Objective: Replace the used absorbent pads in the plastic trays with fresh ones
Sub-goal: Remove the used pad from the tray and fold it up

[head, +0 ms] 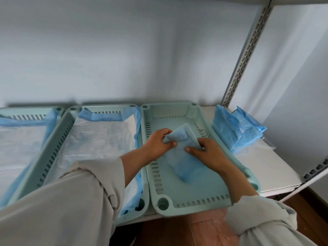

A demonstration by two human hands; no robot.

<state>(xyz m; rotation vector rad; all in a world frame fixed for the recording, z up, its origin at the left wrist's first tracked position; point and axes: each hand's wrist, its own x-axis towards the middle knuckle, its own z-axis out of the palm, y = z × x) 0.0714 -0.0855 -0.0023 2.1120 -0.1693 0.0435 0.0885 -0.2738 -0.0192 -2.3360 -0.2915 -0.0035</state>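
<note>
Your left hand (158, 142) pinches the upper left corner of the folded blue absorbent pad (181, 153) and your right hand (206, 150) pinches its right edge, so the pad hangs between them over the bare right-hand tray (177, 197), its long axis running toward you along the tray's length. It is still a narrow, multi-layered fold, pale blue and limp, so opening it likely means drawing your hands apart across the tray. The middle tray (58, 139) is already lined, and the stack of folded pads (234, 130) sits on the shelf (269, 167) just right of your right hand.
</note>
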